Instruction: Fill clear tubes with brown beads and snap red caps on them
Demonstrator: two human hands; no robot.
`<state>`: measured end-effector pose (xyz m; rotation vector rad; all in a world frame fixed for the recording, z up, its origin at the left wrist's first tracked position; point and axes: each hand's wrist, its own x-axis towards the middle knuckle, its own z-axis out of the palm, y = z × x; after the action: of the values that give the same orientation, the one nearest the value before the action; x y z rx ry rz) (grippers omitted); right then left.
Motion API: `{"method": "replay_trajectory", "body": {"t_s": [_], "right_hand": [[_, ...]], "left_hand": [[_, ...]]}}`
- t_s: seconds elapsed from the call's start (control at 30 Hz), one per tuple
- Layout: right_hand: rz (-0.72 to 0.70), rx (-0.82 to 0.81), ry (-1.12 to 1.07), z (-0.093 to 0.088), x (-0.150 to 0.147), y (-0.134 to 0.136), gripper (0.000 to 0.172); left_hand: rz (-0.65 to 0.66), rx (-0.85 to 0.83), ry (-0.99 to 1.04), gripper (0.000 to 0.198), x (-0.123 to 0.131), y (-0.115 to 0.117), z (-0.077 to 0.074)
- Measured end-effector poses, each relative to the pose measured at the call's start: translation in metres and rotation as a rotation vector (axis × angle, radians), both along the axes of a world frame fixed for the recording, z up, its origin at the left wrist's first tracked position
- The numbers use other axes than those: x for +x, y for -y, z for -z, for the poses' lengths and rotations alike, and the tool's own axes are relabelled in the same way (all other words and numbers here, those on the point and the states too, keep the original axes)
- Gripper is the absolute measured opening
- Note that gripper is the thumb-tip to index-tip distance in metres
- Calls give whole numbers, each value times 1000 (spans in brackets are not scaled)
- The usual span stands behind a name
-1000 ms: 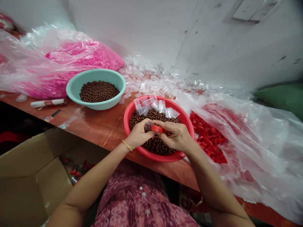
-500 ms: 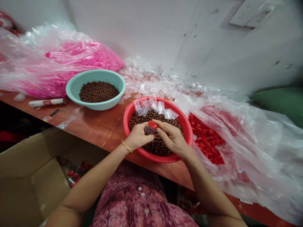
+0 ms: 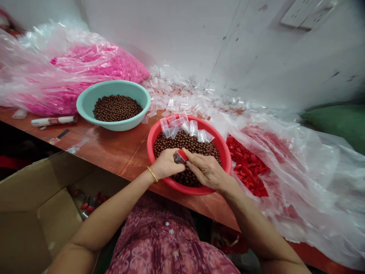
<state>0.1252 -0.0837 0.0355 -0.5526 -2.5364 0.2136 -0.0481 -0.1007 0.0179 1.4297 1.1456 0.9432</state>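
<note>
We work at a long wooden table (image 3: pixel 114 148), with a clear bag of red caps (image 3: pixel 251 167) spread on the right and a bag of pink pieces (image 3: pixel 94 72) at the far left. A cardboard box (image 3: pixel 34 213) stands open below the near left edge. The red bowl (image 3: pixel 151 137) lies right in front of us, holding brown balls (image 3: pixel 196 142) and a few empty clear tubes (image 3: pixel 185 127) at its far side. A teal bowl (image 3: pixel 82 104) with more such balls sits to its far left. Over the red bowl our left hand (image 3: pixel 165 165) grips a small filled tube (image 3: pixel 178 158), while the fingers of our right hand (image 3: pixel 208 171) pinch the red cap (image 3: pixel 183 154) at its mouth. We judge it best to hold the tube steady over the bowl, set the cap square and press evenly, so stray balls drop back in.
</note>
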Motion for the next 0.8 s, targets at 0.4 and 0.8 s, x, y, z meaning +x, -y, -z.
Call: {"method": "replay_trajectory", "body": {"t_s": [0.4,0.8], "right_hand": [[76,-128,-158,5,-5,10,37],[193,-825,-388,15,-50,-17,64]], "left_hand": [[139,-140,58,11,-1,-1,-5],[122,146,-424,10,4,5,-6]]}}
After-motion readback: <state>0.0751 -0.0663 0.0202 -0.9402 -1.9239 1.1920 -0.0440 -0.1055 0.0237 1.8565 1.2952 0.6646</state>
